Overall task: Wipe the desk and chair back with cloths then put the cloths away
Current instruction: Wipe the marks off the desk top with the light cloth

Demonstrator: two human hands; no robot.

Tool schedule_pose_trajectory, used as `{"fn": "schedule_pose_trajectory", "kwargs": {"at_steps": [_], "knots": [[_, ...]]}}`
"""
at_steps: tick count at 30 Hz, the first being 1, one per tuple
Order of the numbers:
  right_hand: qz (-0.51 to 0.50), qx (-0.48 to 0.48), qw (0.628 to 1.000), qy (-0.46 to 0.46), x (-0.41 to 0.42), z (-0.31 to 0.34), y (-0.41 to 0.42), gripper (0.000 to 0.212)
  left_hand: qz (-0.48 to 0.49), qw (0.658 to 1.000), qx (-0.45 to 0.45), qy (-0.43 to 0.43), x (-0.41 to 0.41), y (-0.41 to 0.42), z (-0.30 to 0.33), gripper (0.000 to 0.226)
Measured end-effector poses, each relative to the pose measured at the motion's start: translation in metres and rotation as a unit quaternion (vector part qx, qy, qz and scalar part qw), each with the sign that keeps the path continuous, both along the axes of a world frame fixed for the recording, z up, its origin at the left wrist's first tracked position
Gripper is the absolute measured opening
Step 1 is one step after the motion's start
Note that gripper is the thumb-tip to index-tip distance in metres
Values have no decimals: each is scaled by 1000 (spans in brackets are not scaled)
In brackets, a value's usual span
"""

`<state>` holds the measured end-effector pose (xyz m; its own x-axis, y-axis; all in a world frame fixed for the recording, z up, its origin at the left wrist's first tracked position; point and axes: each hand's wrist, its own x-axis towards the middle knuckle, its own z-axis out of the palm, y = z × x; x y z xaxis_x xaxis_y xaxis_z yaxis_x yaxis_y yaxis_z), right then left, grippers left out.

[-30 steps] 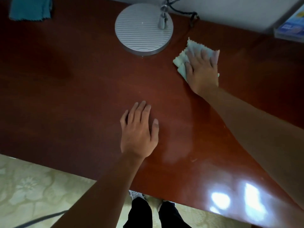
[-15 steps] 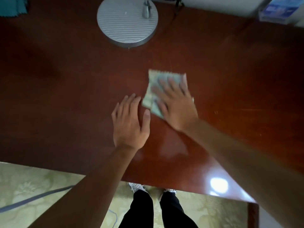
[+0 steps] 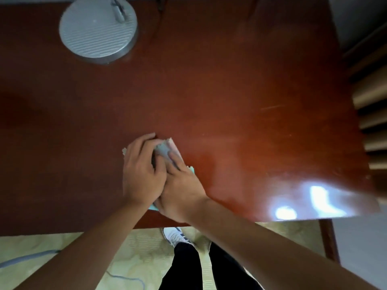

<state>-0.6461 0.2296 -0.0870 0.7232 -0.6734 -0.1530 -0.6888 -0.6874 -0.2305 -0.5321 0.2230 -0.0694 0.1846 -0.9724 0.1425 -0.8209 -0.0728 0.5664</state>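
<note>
Pale green, soft-looking wiping cloth point(image 3: 165, 150) bunched and folded on the glossy reddish-brown wooden counter point(image 3: 230, 101), near its front edge, mostly hidden under both hands. Left hand point(image 3: 141, 170) pressed flat over the cloth's left part, a frayed corner peeking out beside it. Right hand point(image 3: 181, 189) touching the left, fingers laid on the cloth; whether pinched or merely pressed, cannot tell. Round ribbed grey lamp base point(image 3: 97, 28) far back on the counter.
</note>
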Motion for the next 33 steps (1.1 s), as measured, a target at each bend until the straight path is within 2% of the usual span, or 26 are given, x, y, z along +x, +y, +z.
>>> {"fn": "schedule_pose_trajectory", "kwargs": {"at_steps": [3,7,12,15,18,22,24,28,33], "knots": [[-52,-19,998,30,-26,2,-40,69,-33,999,-9,-11,-31,-26,2,28],[-157,-43,985,55,-104,2,-95,61,-87,996,-3,-21,-97,-65,0,32],[-359,-51,931,39,-253,5,-133,51,-161,984,12,-72,-173,-83,-11,38],[-420,-52,905,43,-318,7,-114,51,-152,983,13,-101,-197,-78,-19,40],[-425,-63,902,41,-324,8,-64,49,-135,984,3,-117,-202,-72,-24,42],[-372,-49,927,14,-284,4,26,51,-137,980,1,-146,-203,-72,-21,45],[-345,-33,938,1,-273,1,36,50,-136,980,-2,-148,-203,-72,-21,44],[-278,-62,959,5,-283,-1,-49,49,-134,980,-5,-144,-204,-73,-23,42],[-377,-52,924,39,-305,2,-223,53,-126,981,-29,-147,-204,-73,-27,41]]}}
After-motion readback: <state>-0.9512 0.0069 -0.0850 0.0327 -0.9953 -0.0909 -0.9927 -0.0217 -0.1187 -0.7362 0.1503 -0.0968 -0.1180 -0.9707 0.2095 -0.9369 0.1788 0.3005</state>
